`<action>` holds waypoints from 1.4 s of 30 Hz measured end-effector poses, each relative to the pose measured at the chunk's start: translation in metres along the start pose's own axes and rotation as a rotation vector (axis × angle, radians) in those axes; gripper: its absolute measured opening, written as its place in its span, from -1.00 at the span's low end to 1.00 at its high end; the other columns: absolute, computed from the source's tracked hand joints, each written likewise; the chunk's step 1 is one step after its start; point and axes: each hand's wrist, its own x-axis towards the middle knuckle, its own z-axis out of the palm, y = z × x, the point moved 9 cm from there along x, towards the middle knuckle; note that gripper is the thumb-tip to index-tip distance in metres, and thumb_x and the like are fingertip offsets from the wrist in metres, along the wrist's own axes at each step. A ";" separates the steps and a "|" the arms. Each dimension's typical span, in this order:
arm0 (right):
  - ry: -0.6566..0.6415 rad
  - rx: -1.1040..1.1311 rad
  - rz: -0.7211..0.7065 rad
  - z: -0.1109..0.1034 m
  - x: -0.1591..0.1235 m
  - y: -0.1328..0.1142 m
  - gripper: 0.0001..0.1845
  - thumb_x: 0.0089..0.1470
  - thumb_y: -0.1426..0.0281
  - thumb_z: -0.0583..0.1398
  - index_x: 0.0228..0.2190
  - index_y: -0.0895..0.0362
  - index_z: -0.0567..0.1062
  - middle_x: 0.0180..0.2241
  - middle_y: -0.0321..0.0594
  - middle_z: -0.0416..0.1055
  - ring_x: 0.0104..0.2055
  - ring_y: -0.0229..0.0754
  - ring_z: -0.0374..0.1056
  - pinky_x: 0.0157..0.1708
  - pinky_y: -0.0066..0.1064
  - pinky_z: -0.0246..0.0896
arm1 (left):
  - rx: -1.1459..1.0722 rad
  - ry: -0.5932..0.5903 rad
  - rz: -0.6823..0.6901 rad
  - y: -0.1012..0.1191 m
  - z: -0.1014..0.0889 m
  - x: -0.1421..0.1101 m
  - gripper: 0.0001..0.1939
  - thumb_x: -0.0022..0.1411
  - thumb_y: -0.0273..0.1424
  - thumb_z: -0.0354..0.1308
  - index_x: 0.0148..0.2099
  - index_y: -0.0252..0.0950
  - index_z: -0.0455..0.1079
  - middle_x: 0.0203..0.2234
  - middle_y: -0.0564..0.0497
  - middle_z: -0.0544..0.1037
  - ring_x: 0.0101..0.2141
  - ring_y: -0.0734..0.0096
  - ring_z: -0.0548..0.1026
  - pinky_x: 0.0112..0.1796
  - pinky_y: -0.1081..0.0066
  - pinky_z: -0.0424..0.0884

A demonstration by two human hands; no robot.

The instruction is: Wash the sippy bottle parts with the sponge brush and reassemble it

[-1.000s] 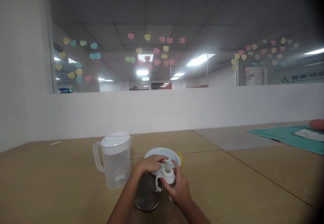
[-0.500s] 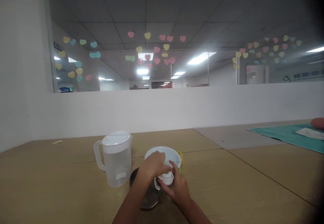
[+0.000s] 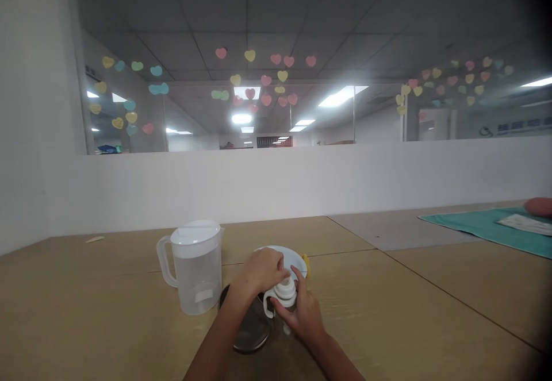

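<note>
In the head view, a white ringed, cup-like piece with a curved handle (image 3: 284,293) is held upright between my hands. My right hand (image 3: 304,311) wraps its thumb and fingers round the side of it. Over its top bends my left hand (image 3: 265,269), fingers pinched together at the rim; what they pinch is hidden. A dark round metal pan or tray (image 3: 252,332) lies below my left forearm, partly covered by it. Behind the hands is a white plate (image 3: 293,257), with a yellow object (image 3: 306,265) at its right edge.
A clear lidded pitcher (image 3: 196,274) stands to the left. Far right, a teal cloth (image 3: 470,224) carries a white item (image 3: 526,224) and a reddish rounded shape (image 3: 539,206). A small flat pale piece (image 3: 95,239) lies near the white wall (image 3: 259,185).
My left hand has risen slightly off the white piece, so its rings, top and handle show more. My right hand keeps its hold. The view has shifted a little.
</note>
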 end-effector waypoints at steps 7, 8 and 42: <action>-0.008 0.005 -0.009 0.002 0.001 0.001 -0.19 0.00 0.09 0.14 0.13 0.24 0.00 -0.34 -0.09 0.50 -0.35 -0.03 0.47 -0.45 -0.31 0.35 | 0.030 0.273 -0.091 -0.010 -0.035 -0.002 -0.64 0.25 -0.20 -0.12 -0.47 -0.27 0.33 -0.52 0.00 0.47 -0.45 0.38 0.40 -0.45 0.44 0.10; -0.010 0.013 -0.003 0.002 0.001 0.001 -0.19 0.00 0.09 0.15 0.13 0.23 0.00 -0.33 -0.10 0.50 -0.34 -0.05 0.47 -0.43 -0.31 0.35 | 0.018 0.305 -0.095 -0.012 -0.039 -0.003 -0.64 0.26 -0.20 -0.12 -0.45 -0.27 0.33 -0.50 0.01 0.47 -0.44 0.40 0.40 -0.44 0.44 0.10; -0.013 0.792 0.343 -0.012 0.034 0.022 -0.54 -0.10 0.03 0.22 -0.26 0.09 0.56 -0.22 -0.11 0.48 -0.14 -0.08 0.37 -0.14 -0.25 0.27 | -0.100 0.398 -0.130 -0.044 -0.054 -0.009 -0.77 0.27 -0.33 -0.12 -0.15 -0.21 0.34 -0.22 0.02 0.51 -0.28 0.37 0.46 -0.27 0.42 0.27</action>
